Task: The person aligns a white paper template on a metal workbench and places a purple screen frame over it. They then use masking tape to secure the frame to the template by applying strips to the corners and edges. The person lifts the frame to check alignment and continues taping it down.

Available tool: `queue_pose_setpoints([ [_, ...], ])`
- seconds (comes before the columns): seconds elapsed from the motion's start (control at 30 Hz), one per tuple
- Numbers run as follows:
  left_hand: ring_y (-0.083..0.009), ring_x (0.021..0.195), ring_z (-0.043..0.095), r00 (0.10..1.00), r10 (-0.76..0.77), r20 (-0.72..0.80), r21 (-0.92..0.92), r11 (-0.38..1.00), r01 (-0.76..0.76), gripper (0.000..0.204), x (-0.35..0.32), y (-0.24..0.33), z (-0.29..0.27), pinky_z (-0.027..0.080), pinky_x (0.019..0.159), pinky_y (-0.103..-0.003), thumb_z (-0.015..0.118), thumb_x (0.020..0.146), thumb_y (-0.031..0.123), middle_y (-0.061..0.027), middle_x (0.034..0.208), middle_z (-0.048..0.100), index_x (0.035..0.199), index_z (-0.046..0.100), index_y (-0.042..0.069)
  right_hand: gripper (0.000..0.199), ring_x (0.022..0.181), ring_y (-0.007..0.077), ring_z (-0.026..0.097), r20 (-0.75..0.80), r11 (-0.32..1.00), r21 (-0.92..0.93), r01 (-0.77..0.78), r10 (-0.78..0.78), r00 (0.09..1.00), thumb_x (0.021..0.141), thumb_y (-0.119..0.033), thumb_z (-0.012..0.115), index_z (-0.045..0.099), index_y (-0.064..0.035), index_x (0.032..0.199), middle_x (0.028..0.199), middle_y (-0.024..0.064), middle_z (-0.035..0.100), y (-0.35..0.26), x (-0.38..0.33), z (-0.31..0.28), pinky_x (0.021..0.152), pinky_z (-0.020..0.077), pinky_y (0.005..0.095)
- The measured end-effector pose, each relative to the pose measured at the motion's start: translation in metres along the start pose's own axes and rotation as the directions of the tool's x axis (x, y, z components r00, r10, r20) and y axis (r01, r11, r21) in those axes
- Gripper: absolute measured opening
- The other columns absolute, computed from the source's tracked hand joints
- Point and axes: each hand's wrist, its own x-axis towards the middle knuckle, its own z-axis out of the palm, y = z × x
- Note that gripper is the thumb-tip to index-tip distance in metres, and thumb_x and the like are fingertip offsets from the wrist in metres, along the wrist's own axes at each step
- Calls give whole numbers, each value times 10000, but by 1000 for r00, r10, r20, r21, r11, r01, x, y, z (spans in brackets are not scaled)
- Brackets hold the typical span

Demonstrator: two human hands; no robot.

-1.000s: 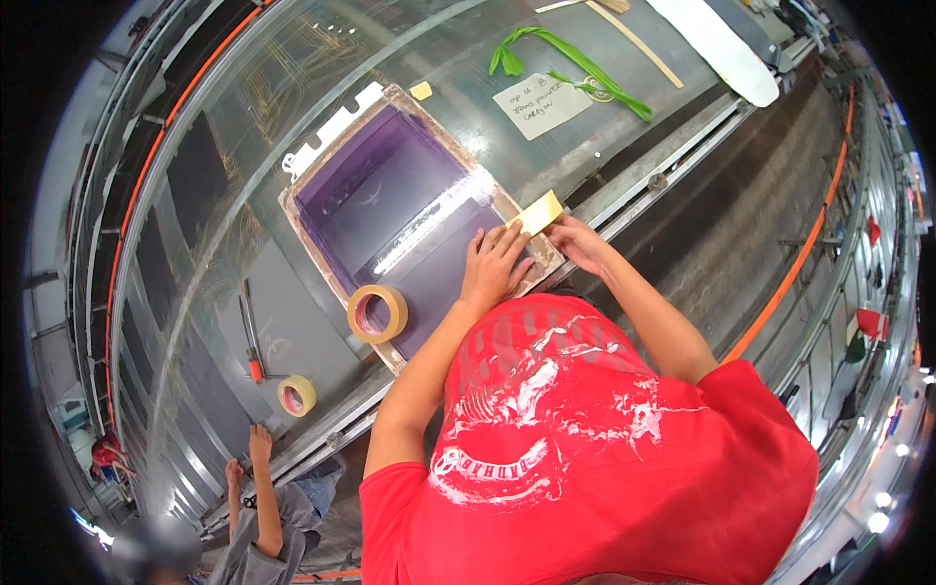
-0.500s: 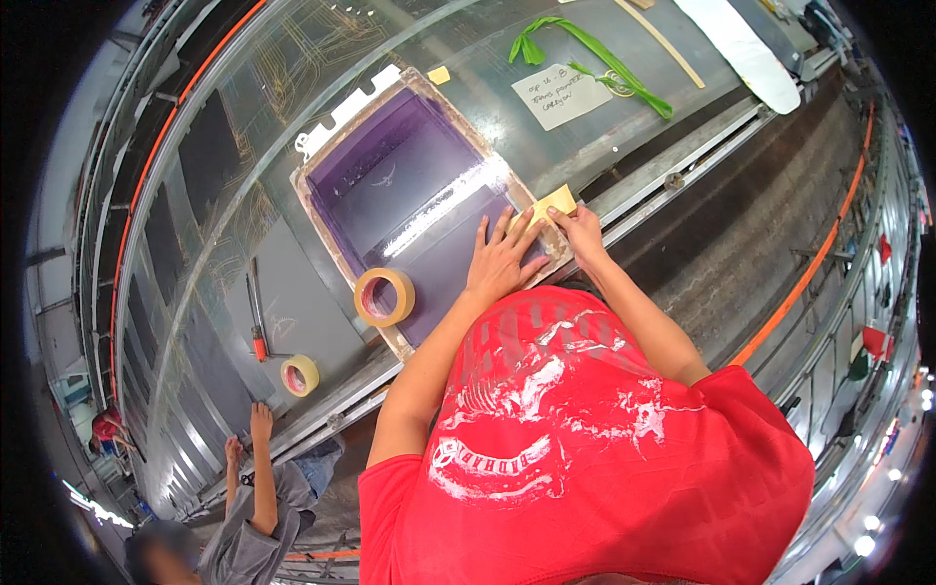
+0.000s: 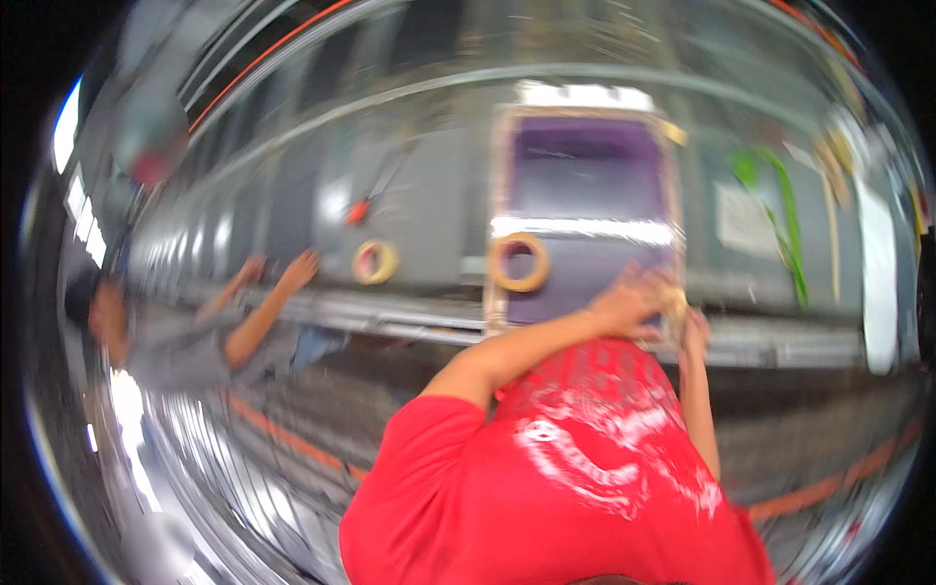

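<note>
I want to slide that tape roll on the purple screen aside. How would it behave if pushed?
The tape roll lies flat on the purple screen, so it would likely slide, not roll. It is an open ring, so probably light. Tipped on edge, it might roll off. The view is blurred, so this is tentative.

A purple panel (image 3: pixel 585 185), yellow tape roll (image 3: pixel 519 261), green strip (image 3: pixel 780 224), red shirt (image 3: pixel 546 487).

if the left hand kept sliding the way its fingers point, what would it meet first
Probably only more of the purple screen: the left hand lies at its near right corner, fingers pointing up across it. The picture is motion-blurred, so the exact line is unsure. The tape roll sits off to the left.
</note>
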Motion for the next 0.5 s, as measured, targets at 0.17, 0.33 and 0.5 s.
queue_pose_setpoints([
  [0.17, -360, 1456, 263, 995, -41, -94, -6, 999, 40, 845, -12, -6, 24, 139, 1179, -591, 625, 844, 578, -193, 1570, 272, 1510, 336, 145, 395, 987, 214, 568, -151, 683, -665, 303, -520, 841, 910, -195, 693, 513, 33, 1179, 1099, 124, 589, 18, -3, -23, 906, 462, 349],
  [0.33, -371, 1446, 280, 991, -73, -115, -75, 995, 64, 861, -12, -1, 24, 130, 1186, -578, 644, 839, 559, -215, 1586, 221, 1516, 328, 131, 364, 957, 258, 642, 247, 386, -709, 591, -649, 720, 975, -286, 610, 687, 40, 1117, 1045, 174, 680, -53, -37, 5, 859, 485, 351],
  [0.5, -365, 1446, 281, 993, -78, -93, -76, 995, 71, 871, -8, -6, 24, 109, 1192, -576, 677, 820, 536, -211, 1582, 229, 1498, 344, 103, 402, 803, 228, 671, 258, 439, -750, 495, -495, 830, 952, -306, 643, 687, 43, 1146, 954, 191, 724, -60, -28, 34, 762, 513, 358],
])
